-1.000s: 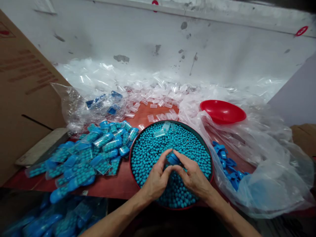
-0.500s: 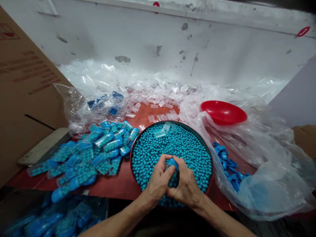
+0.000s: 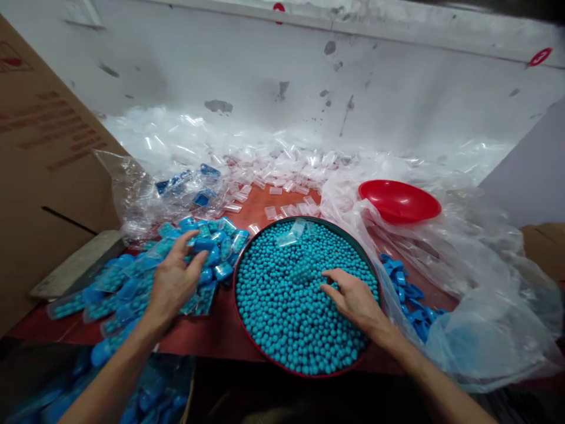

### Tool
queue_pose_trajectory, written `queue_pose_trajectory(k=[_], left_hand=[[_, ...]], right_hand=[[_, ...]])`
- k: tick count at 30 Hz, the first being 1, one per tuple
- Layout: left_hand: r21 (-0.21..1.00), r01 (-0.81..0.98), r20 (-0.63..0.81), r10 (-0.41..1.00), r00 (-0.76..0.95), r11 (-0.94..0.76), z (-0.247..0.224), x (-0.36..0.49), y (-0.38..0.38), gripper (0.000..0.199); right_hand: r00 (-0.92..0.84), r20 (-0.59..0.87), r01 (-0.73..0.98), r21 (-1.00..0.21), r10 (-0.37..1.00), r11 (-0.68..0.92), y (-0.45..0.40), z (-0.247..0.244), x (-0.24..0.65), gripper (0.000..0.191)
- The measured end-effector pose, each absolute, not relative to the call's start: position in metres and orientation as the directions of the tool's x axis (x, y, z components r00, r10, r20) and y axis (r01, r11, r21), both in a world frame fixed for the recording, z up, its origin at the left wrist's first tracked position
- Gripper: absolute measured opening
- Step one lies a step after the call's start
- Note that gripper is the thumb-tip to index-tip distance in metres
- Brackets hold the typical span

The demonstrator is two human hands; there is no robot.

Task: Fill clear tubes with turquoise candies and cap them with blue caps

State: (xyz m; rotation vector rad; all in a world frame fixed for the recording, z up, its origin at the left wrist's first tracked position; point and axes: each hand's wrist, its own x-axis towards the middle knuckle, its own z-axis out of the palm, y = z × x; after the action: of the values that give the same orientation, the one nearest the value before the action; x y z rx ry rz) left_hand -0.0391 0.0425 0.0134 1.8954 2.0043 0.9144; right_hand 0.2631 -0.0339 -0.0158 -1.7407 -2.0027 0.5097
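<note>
A round tub (image 3: pixel 380 306) with a dark red rim holds many small blue balls (image 3: pixel 304 330). Clear plastic pieces (image 3: pixel 288 237) lie on the balls near the back. My right hand (image 3: pixel 353 294) hovers over the right side of the balls, thumb and fingers apart, nothing between them. To the left, my left hand (image 3: pixel 176 280) is over a pile of clear packs (image 3: pixel 150 288) filled with blue balls and capped in blue; its thumb and fingers are spread, with a blue-capped pack (image 3: pixel 203 244) close to the fingertips.
A red bowl (image 3: pixel 399 201) sits on plastic sheeting at the right. Blue caps (image 3: pixel 410 294) lie beside the tub. Clear cases (image 3: pixel 282 191) are scattered behind it. A cardboard box (image 3: pixel 48 165) stands at the left; more packs (image 3: pixel 154 388) are below the table edge.
Both hands have separated from the blue-capped item they held together over the tub. The left hand moved left to the pack pile; the right moved slightly right, its fingers opened.
</note>
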Motion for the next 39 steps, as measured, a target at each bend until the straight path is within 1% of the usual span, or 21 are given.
queue_pose_trajectory(k=[2, 4, 5, 7, 9, 11, 12, 14, 15, 17, 19, 21, 22, 27, 29, 30, 32, 34, 35, 37, 39], left_hand=[[0.364, 0.929, 0.268, 0.949, -0.168, 0.062, 0.013, -0.051, 0.054, 0.052], [0.195, 0.974, 0.359, 0.916, -0.178, 0.113, 0.01, -0.05, 0.059, 0.052], [0.143, 0.984, 0.412, 0.897, -0.157, 0.107, 0.008, -0.044, 0.059, 0.05], [0.111, 0.993, 0.471, 0.878, -0.083, 0.034, 0.003, -0.024, 0.053, 0.046], [0.152, 0.98, 0.431, 0.901, 0.053, -0.131, -0.004, 0.005, 0.043, 0.039], [0.212, 0.916, 0.324, 0.909, 0.263, -0.341, -0.013, 0.039, 0.033, 0.031], [0.214, 0.883, 0.269, 0.895, 0.357, -0.417, -0.018, 0.055, 0.029, 0.031], [0.173, 0.854, 0.176, 0.868, 0.464, -0.491, -0.027, 0.085, 0.024, 0.034], [0.155, 0.841, 0.141, 0.854, 0.5, -0.518, -0.032, 0.096, 0.023, 0.035], [0.132, 0.824, 0.083, 0.835, 0.544, -0.55, -0.038, 0.111, 0.022, 0.037], [0.136, 0.822, 0.03, 0.832, 0.554, -0.552, -0.04, 0.117, 0.023, 0.035], [0.182, 0.831, -0.016, 0.843, 0.538, -0.526, -0.041, 0.116, 0.023, 0.031], [0.219, 0.834, -0.031, 0.85, 0.525, -0.507, -0.041, 0.115, 0.024, 0.03], [0.416, 0.797, -0.031, 0.869, 0.493, -0.438, -0.05, 0.107, 0.028, 0.032], [0.467, 0.785, -0.037, 0.878, 0.476, -0.406, -0.054, 0.105, 0.03, 0.041], [0.481, 0.783, -0.041, 0.882, 0.469, -0.394, -0.056, 0.104, 0.03, 0.047], [0.492, 0.778, -0.035, 0.884, 0.466, -0.39, -0.059, 0.103, 0.03, 0.054], [0.507, 0.757, -0.009, 0.875, 0.484, -0.414, -0.059, 0.103, 0.03, 0.048], [0.521, 0.743, 0.005, 0.872, 0.49, -0.421, -0.058, 0.103, 0.029, 0.043], [0.567, 0.712, 0.023, 0.872, 0.489, -0.414, -0.056, 0.101, 0.028, 0.033], [0.626, 0.678, 0.043, 0.885, 0.463, -0.384, -0.053, 0.098, 0.028, 0.026]], right_hand=[[-0.079, 0.1, 0.828, -0.547, 0.992, 0.121, -0.036, -0.015, 0.278, 0.026], [-0.018, 0.125, 0.826, -0.557, 0.992, 0.085, -0.042, -0.014, 0.301, 0.025], [0.037, 0.135, 0.834, -0.551, 0.99, 0.044, -0.046, -0.014, 0.316, 0.025], [0.184, 0.132, 0.864, -0.494, 0.974, -0.097, -0.054, -0.016, 0.353, 0.028], [0.338, 0.075, 0.884, -0.367, 0.938, -0.289, -0.058, -0.02, 0.391, 0.035], [0.424, 0.025, 0.872, -0.28, 0.905, -0.401, -0.054, -0.028, 0.417, 0.047], [0.447, 0.021, 0.866, -0.262, 0.894, -0.426, -0.048, -0.034, 0.423, 0.053], [0.452, 0.011, 0.862, -0.263, 0.892, -0.433, -0.035, -0.048, 0.423, 0.062], [0.454, 0.016, 0.861, -0.263, 0.891, -0.434, -0.028, -0.055, 0.419, 0.063], [0.458, 0.054, 0.862, -0.273, 0.887, -0.428, -0.017, -0.069, 0.408, 0.058], [0.445, 0.118, 0.856, -0.348, 0.888, -0.382, -0.012, -0.077, 0.404, 0.046], [0.421, 0.18, 0.833, -0.464, 0.889, -0.301, -0.01, -0.08, 0.413, 0.033], [0.419, 0.207, 0.822, -0.499, 0.884, -0.273, -0.01, -0.079, 0.42, 0.029], [0.49, 0.345, 0.783, -0.578, 0.8, -0.23, -0.009, -0.05, 0.436, 0.033], [0.482, 0.423, 0.763, -0.633, 0.767, -0.13, -0.008, -0.033, 0.417, 0.032], [0.433, 0.422, 0.758, -0.648, 0.797, -0.068, -0.006, -0.027, 0.402, 0.031], [0.264, 0.358, 0.747, -0.664, 0.896, 0.045, 0.0, -0.021, 0.371, 0.032], [0.091, 0.301, 0.745, -0.653, 0.949, 0.136, 0.009, -0.025, 0.344, 0.042], [0.038, 0.267, 0.753, -0.642, 0.963, 0.148, 0.013, -0.029, 0.336, 0.046], [-0.005, 0.216, 0.771, -0.621, 0.976, 0.141, 0.019, -0.041, 0.329, 0.047], [0.028, 0.22, 0.786, -0.608, 0.975, 0.114, 0.022, -0.05, 0.335, 0.04]])
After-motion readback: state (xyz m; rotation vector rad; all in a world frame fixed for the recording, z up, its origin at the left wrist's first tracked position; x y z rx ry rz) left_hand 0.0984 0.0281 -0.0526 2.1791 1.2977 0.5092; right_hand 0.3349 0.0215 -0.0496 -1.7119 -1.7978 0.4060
